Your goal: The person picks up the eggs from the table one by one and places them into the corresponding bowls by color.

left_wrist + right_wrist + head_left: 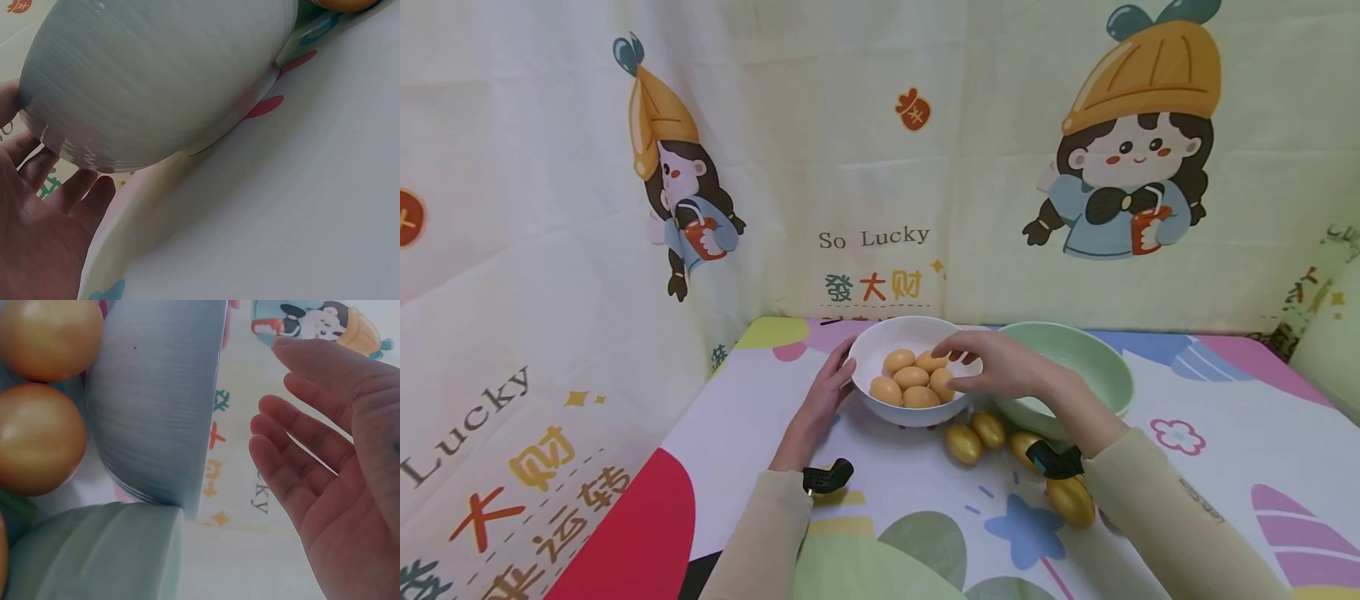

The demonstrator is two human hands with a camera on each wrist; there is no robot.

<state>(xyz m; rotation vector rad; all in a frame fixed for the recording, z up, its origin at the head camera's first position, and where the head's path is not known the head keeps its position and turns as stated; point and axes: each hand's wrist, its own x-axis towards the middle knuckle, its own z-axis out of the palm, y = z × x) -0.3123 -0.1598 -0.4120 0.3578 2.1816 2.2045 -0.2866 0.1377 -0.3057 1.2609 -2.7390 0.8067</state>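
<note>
**A:** How far along is the work?

**B:** Partway, it would seem. At least six brown eggs lie together inside the white bowl, which stands on the counter. At least four gold eggs lie outside, on the near side of the white bowl and the green bowl. These may be the portion not yet dealt with; how much is left cannot be fixed from these views.

**A:** And the hands?

**B:** Well separated. The left hand rests against the white bowl's left outer side, thumb and fingers spaced apart. The right hand is poised over the bowl's right side, its thumb parted from lightly bent fingers; the right wrist view shows nothing in its grasp.

**A:** Which way do the objects point?

**B:** The white bowl is upright, mouth upward; being round, it has no long axis. The brown eggs lie on their sides at mixed angles, the nearest roughly left to right. The foremost gold egg slants from far left to near right. Which end of any egg is blunter cannot be told.
</note>
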